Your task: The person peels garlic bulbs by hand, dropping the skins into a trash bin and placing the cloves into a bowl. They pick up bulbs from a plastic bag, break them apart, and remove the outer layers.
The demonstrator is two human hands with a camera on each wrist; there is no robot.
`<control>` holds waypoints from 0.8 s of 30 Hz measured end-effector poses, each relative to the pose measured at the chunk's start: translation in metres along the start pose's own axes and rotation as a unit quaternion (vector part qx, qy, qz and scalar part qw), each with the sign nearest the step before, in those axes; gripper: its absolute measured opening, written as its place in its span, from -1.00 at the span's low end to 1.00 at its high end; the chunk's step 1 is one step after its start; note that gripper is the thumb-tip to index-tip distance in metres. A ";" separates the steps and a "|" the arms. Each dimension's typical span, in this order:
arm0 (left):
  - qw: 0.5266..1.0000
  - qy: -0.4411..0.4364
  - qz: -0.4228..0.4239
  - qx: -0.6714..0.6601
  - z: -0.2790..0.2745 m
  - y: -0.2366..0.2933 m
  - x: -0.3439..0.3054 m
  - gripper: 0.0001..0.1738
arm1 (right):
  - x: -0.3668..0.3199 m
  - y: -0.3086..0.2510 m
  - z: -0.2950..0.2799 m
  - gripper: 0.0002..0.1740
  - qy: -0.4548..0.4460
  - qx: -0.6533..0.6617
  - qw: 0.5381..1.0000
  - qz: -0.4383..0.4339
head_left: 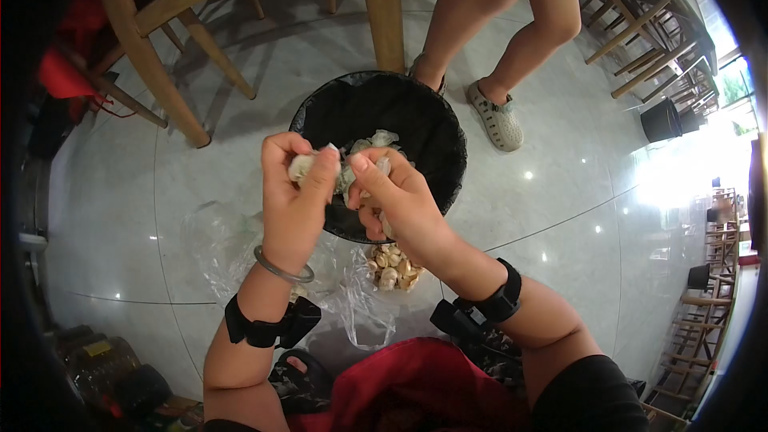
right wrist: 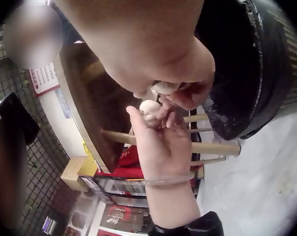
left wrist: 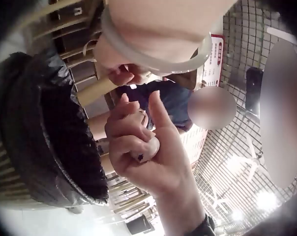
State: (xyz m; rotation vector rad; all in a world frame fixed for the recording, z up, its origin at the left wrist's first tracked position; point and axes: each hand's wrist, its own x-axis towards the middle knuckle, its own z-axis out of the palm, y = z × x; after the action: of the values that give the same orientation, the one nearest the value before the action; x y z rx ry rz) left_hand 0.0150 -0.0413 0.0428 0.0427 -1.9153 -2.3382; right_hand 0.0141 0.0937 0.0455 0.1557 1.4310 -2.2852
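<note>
Over a black-lined bin (head_left: 432,124), both hands are close together. The left hand (head_left: 290,200) grips a pale garlic bulb (head_left: 301,168) between thumb and curled fingers; the right wrist view shows the same bulb (right wrist: 149,108) at its fingertips. The right hand (head_left: 408,200) has its fingers curled around a garlic clove (left wrist: 147,150) against the palm, its thumb and index fingertip raised and apart in the left wrist view. Papery garlic skins (head_left: 380,140) lie inside the bin. Below the bin's near rim sits a heap of garlic (head_left: 392,266).
A clear plastic bag (head_left: 360,304) spreads on the tiled floor around the heap. A wooden chair (head_left: 160,56) stands at the far left. Another person's legs and a clog (head_left: 496,116) are just beyond the bin. Large bottles (head_left: 100,364) stand at the lower left.
</note>
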 end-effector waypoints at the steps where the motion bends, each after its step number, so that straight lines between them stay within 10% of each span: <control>1: 0.996 -0.017 0.055 0.064 -0.001 -0.002 0.000 -0.79 | -0.002 -0.003 0.002 -0.67 -0.016 0.003 1.000 0.009; 7: 0.926 -0.061 0.266 0.261 -0.005 -0.001 -0.001 -0.78 | -0.012 -0.004 0.008 -0.70 -0.042 -0.014 0.999 0.007; 13: 0.930 -0.060 0.348 0.105 -0.009 -0.012 -0.007 -0.71 | -0.028 0.007 0.021 -0.65 -0.021 -0.191 0.957 -0.217; 24: 0.959 -0.087 0.208 -0.174 -0.002 0.035 -0.042 -0.51 | -0.054 -0.009 0.036 -0.48 -0.143 -0.287 0.871 -0.373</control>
State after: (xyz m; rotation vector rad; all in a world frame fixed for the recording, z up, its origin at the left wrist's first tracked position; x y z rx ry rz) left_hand 0.0591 -0.0454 0.0741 -0.5559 -1.3680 -2.3907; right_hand 0.0637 0.0818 0.0863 -1.0391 2.1644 -2.1107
